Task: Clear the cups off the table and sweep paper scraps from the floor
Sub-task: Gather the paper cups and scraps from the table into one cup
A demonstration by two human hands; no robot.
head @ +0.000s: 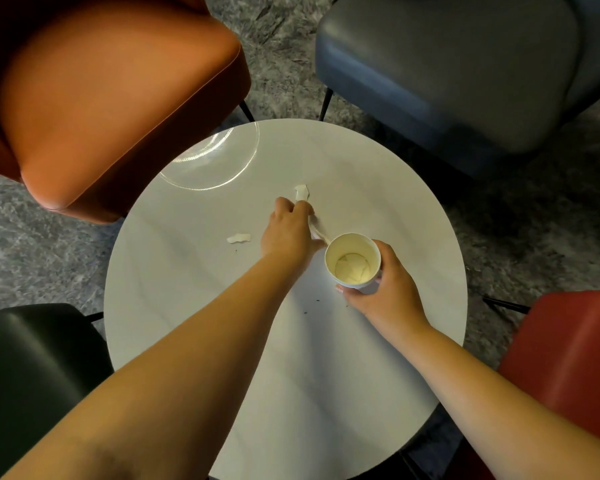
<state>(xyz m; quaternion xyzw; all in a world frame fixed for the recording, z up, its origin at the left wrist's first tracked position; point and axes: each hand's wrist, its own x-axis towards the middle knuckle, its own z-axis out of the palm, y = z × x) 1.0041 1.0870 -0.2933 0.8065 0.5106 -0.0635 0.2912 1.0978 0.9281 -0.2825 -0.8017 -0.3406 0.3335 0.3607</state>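
The step in hand looks like gathering paper scraps off the round white worktop (194, 306) into a cup before the cup itself is cleared; the floor sweeping seems not yet begun. The right hand (383, 289) is wrapped around the paper cup (353, 259), thumb on the near side and fingers round the far side, holding it upright just right of the worktop's centre, mouth open to the camera. Pale torn pieces already lie in the bottom of the cup. The left hand (289, 230) reaches across from about 7 o'clock, its forearm stretched long over the worktop, knuckles up and fingers curled down; it appears to pinch a strip of paper (317, 232) that trails from under the fingers toward the cup's rim at the cup's 10 o'clock, though the fingertips themselves are hidden. Two loose scraps remain: one scrap (302, 192) just beyond the left hand at 12 o'clock of it, another scrap (238, 238) near it at 9 o'clock. A few dark crumbs dot the worktop near the cup. My judgement is that the next move calls for bringing the pinched strip over the rim and dropping it in, keeping the cup steady, then picking up the two remaining pieces. Light paper may cling to the fingers or flutter aside.
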